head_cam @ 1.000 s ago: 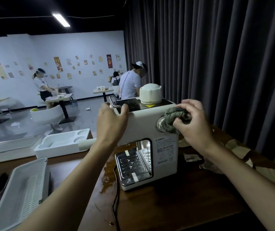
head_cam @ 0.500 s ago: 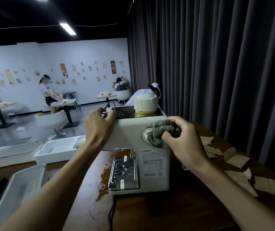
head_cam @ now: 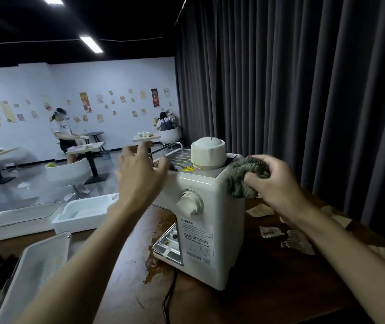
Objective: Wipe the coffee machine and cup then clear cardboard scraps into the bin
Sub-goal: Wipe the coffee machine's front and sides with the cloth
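Printed label on coffee machine, wording illegible

Dark wood desk, kinda messy: coffee machine mid-desk, brown spill just left of it, torn cardboard scraps scattered on the right, white slotted tray far left.

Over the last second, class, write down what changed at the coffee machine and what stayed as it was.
The left hand let go of the machine at its top edge and now spreads open over it. The right hand moved the cloth from the dial up to the top right corner. Unchanged: cloth gripped, cap on top, scraps on the table.
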The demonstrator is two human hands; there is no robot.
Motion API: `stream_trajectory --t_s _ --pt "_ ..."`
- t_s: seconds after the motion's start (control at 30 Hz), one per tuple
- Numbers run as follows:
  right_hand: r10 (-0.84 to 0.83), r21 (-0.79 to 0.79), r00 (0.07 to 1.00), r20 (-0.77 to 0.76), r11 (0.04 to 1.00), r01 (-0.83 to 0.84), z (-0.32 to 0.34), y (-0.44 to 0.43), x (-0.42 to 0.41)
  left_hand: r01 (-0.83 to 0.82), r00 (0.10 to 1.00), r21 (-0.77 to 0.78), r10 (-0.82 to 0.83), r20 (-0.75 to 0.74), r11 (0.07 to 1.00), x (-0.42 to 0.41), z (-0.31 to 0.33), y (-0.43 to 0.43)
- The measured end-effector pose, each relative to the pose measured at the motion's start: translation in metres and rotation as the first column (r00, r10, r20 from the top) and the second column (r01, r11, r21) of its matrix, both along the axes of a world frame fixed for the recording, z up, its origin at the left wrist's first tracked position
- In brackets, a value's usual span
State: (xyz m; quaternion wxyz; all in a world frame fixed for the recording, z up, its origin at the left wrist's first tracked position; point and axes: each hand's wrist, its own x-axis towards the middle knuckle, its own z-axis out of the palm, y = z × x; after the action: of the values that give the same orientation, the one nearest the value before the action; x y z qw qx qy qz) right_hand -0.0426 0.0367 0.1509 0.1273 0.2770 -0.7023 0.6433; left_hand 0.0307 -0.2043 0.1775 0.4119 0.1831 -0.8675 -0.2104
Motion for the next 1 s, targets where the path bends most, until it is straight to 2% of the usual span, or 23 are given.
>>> stream_trajectory --t_s 0.07,0.13,0.23,0.33,0.47,0.67,0.83,1.0 --pt "0.101 -0.054 0.985 0.142 0.994 -0.094 0.001 0.002 -0.019 0.082 0.997 -0.022 -0.081 0.009 0.996 0.019 -0.009 0.025" --pt "0.202 -0.136 0.950 0.237 0.975 -0.174 0.001 0.005 -0.035 0.155 0.981 0.001 -0.154 0.119 0.988 0.032 -0.016 0.049" --pt "0.341 -0.191 0.888 0.307 0.937 -0.293 0.004 0.008 -0.052 0.193 0.958 0.020 -0.192 0.214 0.981 0.041 -0.026 0.074" --pt "0.433 -0.229 0.836 0.337 0.899 -0.373 0.006 0.006 -0.062 0.219 0.952 0.064 -0.228 0.204 0.974 0.044 -0.034 0.083" --pt "0.409 -0.220 0.865 0.292 0.909 -0.355 0.002 0.000 -0.057 0.269 0.960 0.085 -0.275 0.057 0.959 0.043 -0.046 0.081" --pt "0.347 -0.185 0.902 0.256 0.934 -0.306 0.003 0.001 -0.019 0.399 0.916 0.219 -0.377 -0.138 0.890 0.032 -0.044 0.039" --pt "0.293 -0.116 0.933 0.207 0.955 -0.274 0.001 0.005 0.022 0.525 0.851 0.286 -0.498 -0.165 0.802 0.030 -0.036 0.001" --pt "0.137 -0.039 0.983 0.121 0.990 -0.133 -0.005 0.002 0.041 0.563 0.823 0.245 -0.564 -0.075 0.789 0.034 -0.031 -0.011"
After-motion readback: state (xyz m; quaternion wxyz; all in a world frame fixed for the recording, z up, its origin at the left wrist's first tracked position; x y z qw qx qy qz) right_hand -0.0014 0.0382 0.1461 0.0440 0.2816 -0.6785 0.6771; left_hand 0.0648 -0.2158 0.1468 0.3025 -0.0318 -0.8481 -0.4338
